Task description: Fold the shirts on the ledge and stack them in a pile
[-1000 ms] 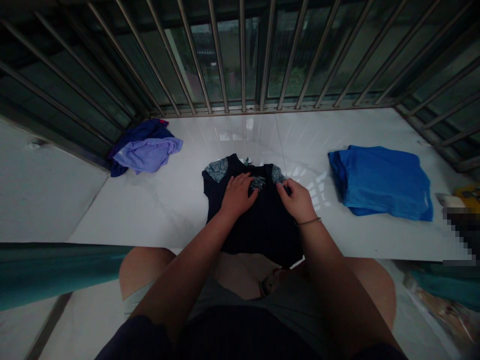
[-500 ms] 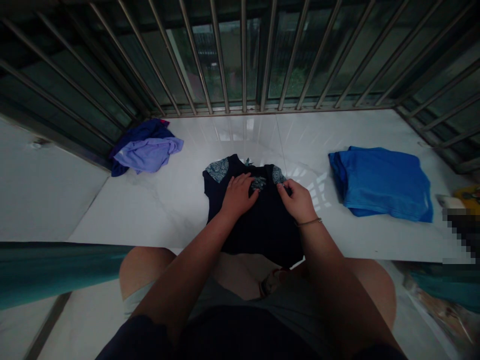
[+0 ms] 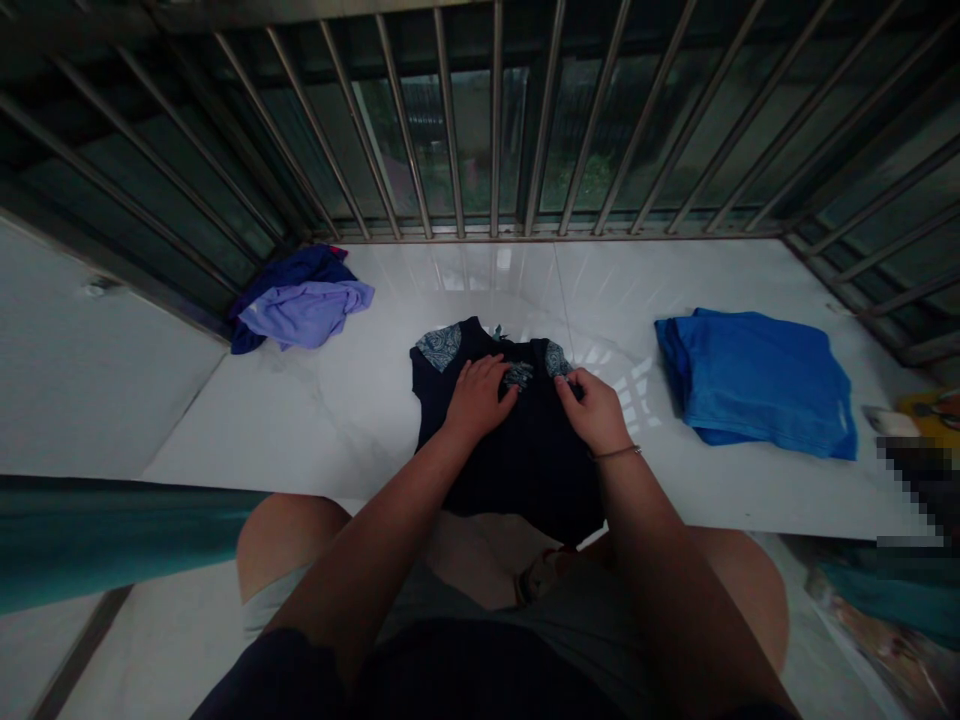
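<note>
A dark navy shirt (image 3: 525, 470) with patterned shoulder patches lies spread on the white ledge, its hem hanging over the front edge toward my lap. My left hand (image 3: 482, 395) rests flat on the chest of the shirt, fingers extended, beside a small patterned patch. At the right shoulder, my right hand (image 3: 592, 405) pinches the shirt's edge between thumb and fingers, just below the patterned part. A thin bracelet circles my right wrist.
To the right lies a folded blue cloth (image 3: 757, 380). Crumpled purple and dark blue clothes (image 3: 307, 310) sit at the back left. Metal bars (image 3: 495, 130) run along the window behind the white ledge (image 3: 360, 400). A teal curtain (image 3: 112, 540) hangs at lower left.
The view has tilted slightly, so the scene sits a little lower. Both hands keep their places on the shirt, with hardly any movement.
</note>
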A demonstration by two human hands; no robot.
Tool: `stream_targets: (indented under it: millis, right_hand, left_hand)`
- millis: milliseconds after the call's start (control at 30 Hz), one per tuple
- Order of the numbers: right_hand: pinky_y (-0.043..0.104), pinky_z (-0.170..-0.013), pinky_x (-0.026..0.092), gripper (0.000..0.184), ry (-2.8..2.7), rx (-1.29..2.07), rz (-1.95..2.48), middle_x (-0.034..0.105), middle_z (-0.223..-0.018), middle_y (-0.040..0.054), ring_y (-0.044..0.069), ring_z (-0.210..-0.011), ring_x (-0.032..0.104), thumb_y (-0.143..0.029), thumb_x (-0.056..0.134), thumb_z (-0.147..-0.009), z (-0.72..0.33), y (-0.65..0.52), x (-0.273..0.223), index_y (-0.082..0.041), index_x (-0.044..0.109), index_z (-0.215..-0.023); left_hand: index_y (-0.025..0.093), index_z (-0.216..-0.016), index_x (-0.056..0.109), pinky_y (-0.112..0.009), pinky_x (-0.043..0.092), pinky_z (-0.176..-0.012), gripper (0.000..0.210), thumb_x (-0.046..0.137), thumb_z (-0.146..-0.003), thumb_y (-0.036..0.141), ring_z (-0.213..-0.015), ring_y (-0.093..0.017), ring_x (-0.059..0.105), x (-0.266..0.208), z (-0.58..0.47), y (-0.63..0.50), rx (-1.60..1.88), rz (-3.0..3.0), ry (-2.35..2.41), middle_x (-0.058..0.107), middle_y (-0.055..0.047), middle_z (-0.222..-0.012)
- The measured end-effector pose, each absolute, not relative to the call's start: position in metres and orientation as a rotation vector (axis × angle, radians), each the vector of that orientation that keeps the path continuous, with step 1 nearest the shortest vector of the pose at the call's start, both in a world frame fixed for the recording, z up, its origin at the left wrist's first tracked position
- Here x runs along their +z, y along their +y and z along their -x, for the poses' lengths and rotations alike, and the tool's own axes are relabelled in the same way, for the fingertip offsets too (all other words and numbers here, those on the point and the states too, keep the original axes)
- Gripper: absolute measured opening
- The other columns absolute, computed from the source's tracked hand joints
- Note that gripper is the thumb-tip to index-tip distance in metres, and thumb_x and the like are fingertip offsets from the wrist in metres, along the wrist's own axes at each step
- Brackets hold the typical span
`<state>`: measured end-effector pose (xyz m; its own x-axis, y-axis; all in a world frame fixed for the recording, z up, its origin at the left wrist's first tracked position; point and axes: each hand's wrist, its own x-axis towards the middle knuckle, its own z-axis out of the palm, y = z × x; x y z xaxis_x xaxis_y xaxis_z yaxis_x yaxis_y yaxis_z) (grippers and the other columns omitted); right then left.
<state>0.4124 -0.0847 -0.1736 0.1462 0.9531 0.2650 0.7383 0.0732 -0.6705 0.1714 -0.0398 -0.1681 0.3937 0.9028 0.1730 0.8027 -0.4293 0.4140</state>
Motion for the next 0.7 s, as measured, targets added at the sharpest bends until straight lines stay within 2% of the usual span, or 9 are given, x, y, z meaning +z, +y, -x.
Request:
stream_targets:
  millis: [333,467,567,700]
  right_hand:
    - [0.035,-0.072,0.044,0.042,-1.570,0.405,1.699,0.062,-0.071,0.0004,0.022,-0.069,0.059,-0.064,0.056,-0.107,-0.411,-0.086,-0.171,-0.028,0.058,-0.084]
    - [0.037,-0.080,0.047,0.042,-1.458,0.308,1.698,0.066,-0.082,0.0032,0.024,-0.082,0.062,-0.064,0.052,-0.108,-0.413,-0.087,-0.171,-0.027,0.060,-0.090]
    - [0.039,-0.084,0.047,0.050,-1.261,0.229,1.711,0.068,-0.089,0.0048,0.025,-0.089,0.062,-0.071,0.044,-0.110,-0.419,-0.086,-0.172,-0.027,0.060,-0.092]
    - [0.039,-0.082,0.045,0.060,-1.057,0.229,1.742,0.062,-0.081,0.0014,0.024,-0.085,0.057,-0.082,0.037,-0.109,-0.428,-0.085,-0.176,-0.027,0.054,-0.090]
  left_hand:
    - [0.024,-0.149,0.070,-0.059,0.031,-0.144,0.040,0.067,-0.111,0.037,-0.163,-0.031,0.055,-0.172,-0.171,-0.039,0.565,-2.396,1.487,0.063,-0.011,-0.171]
    - [0.023,-0.150,0.070,-0.059,0.031,-0.144,0.041,0.067,-0.111,0.037,-0.163,-0.032,0.055,-0.173,-0.171,-0.039,0.566,-2.398,1.483,0.063,-0.012,-0.172]
    - [0.023,-0.150,0.070,-0.059,0.031,-0.144,0.041,0.067,-0.111,0.037,-0.163,-0.032,0.055,-0.173,-0.171,-0.038,0.564,-2.393,1.481,0.063,-0.012,-0.172]
    - [0.024,-0.150,0.069,-0.059,0.031,-0.144,0.042,0.066,-0.111,0.038,-0.164,-0.031,0.054,-0.172,-0.171,-0.038,0.556,-2.391,1.483,0.063,-0.011,-0.172]
